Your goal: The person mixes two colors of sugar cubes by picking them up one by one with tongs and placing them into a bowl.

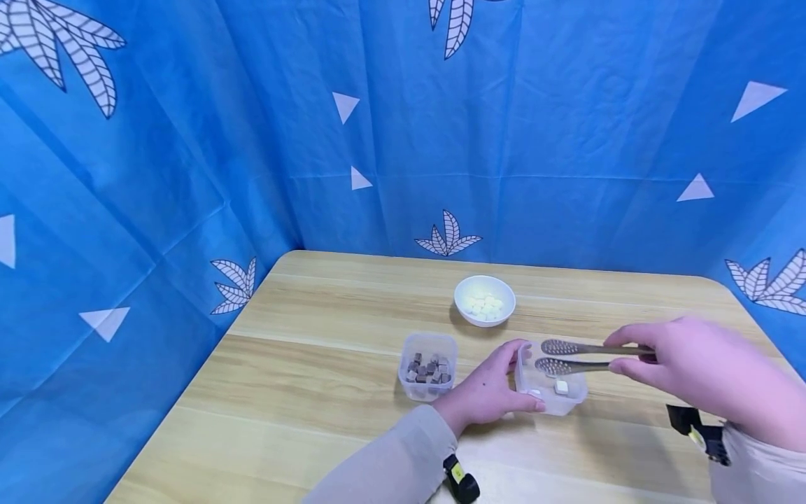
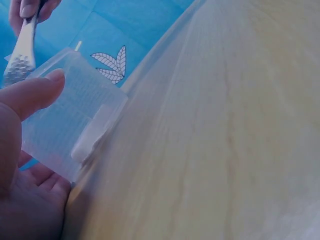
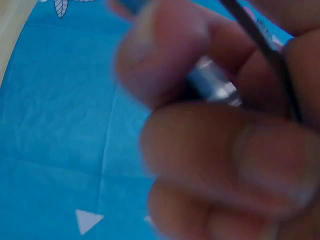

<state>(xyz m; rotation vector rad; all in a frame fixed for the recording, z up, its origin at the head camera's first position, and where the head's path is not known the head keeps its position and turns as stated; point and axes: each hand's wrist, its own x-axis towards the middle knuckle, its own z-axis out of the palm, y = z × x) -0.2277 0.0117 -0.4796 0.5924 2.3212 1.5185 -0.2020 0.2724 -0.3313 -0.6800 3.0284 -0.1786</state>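
Note:
My left hand grips a clear plastic container, thumb on the near side and fingers round the far left corner. A white cube lies inside it, and another pale piece is partly hidden near my thumb. In the left wrist view the container stands on the table. Between thumb and fingers, my right hand pinches metal tongs. Their two dimpled ends are apart, over the container's opening, with nothing visible between them. The right wrist view shows the curled right hand close up and blurred.
Left of my left hand, a second clear container holds several brown cubes. Farther back stands a white bowl with several pale pieces. All of it is on a wooden table with a blue curtain behind.

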